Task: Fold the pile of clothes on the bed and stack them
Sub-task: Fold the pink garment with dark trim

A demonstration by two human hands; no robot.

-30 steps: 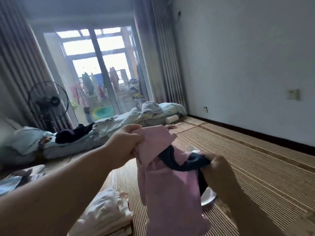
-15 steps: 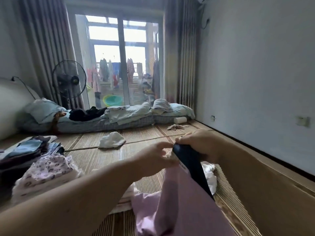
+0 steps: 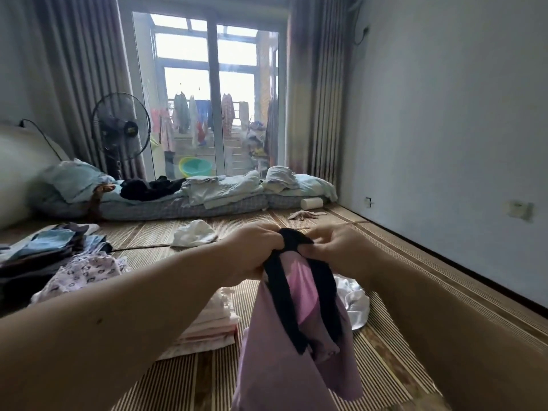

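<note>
Both hands, the left hand (image 3: 253, 252) and the right hand (image 3: 335, 247), grip the dark collar (image 3: 293, 237) of the pink garment (image 3: 284, 351), which hangs straight down between them, equally near to each.

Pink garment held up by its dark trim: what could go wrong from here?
The left hand and right hand grip the pink garment only at its dark trim, so it hangs bunched and may fold crooked. It hangs near the folded stack and the white cloth; laying it down could disturb them.
</note>
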